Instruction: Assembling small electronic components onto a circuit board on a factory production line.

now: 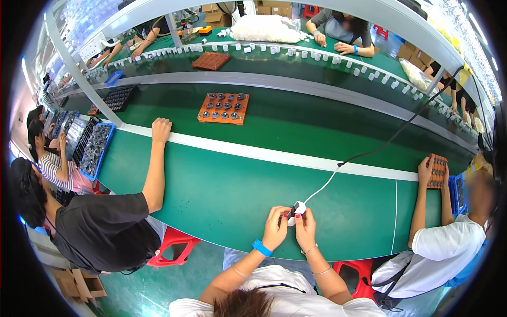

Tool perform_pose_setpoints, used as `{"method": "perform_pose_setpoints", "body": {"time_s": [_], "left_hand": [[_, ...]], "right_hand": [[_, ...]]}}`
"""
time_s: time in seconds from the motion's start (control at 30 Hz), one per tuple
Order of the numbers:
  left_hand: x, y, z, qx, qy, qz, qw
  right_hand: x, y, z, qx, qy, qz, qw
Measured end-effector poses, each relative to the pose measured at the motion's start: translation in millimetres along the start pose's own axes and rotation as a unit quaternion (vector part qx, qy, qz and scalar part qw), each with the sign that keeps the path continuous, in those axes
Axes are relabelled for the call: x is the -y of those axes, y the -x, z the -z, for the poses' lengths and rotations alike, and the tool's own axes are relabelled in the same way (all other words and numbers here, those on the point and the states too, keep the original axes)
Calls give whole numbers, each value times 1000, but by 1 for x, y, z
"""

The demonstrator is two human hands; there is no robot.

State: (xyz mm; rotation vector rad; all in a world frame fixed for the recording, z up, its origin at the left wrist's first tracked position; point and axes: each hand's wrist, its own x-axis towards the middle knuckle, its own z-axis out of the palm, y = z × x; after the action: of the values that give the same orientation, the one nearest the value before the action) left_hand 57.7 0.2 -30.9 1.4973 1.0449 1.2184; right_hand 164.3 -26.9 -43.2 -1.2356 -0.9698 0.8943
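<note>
My left hand (274, 228) and my right hand (306, 231) meet over the near edge of the green bench, fingers pinched together. Between them is a small white connector (299, 207) on the end of a white cord (323, 186); my right fingers grip it. A small black part (291, 213) sits against the connector, held by my left fingers. Whether the two are joined I cannot tell, as the fingertips cover part of both. Farther up, the white cord meets a black cable (391, 138) that rises to the right.
Beyond a white rail, an orange tray (224, 109) of dark round parts lies on the green belt (296, 129). A co-worker at right holds another orange tray (437, 171). At left, a person's arm (154, 169) reaches across the bench beside a blue bin (98, 150) of dark parts.
</note>
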Motion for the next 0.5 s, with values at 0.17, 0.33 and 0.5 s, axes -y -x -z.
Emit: {"method": "perform_pose_setpoints", "body": {"time_s": [0.17,0.33,0.5], "left_hand": [[2,0,-8,1,-2,2,1000],[0,-1,-16,2,-6,5,1000],[2,-1,-24,2,-8,8,1000]], "right_hand": [[-3,-2,8,4,-2,-3,1000],[-6,-5,16,7,6,-4,1000],[-7,-6,27,26,13,-25,999]]}}
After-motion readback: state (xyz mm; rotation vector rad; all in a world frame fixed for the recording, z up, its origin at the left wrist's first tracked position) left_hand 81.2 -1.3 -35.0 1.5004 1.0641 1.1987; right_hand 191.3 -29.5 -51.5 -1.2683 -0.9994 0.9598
